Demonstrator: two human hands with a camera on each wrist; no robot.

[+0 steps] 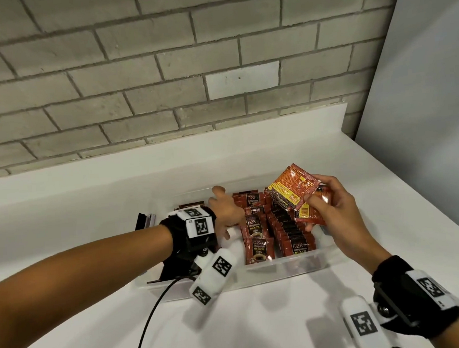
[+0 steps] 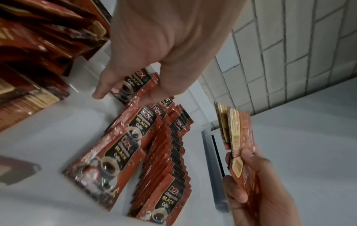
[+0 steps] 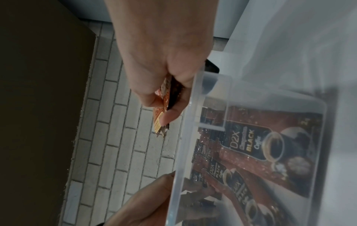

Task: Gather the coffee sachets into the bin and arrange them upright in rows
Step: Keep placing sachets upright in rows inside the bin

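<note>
Our right hand (image 1: 332,207) pinches a small fan of sachets (image 1: 295,189) above the right end of the clear bin (image 1: 285,268), which sits on the white desk (image 1: 262,322). Our left hand (image 1: 223,210) reaches into the bin's middle with fingers spread loosely, holding nothing we can see. We judge the job well advanced: a tight upright row (image 1: 290,229) fills the right side, a looser leaning row (image 1: 255,235) stands beside it, and the held sachets are still to be placed. Fronts read "D2X", "BLACK", "Coffee".
</note>
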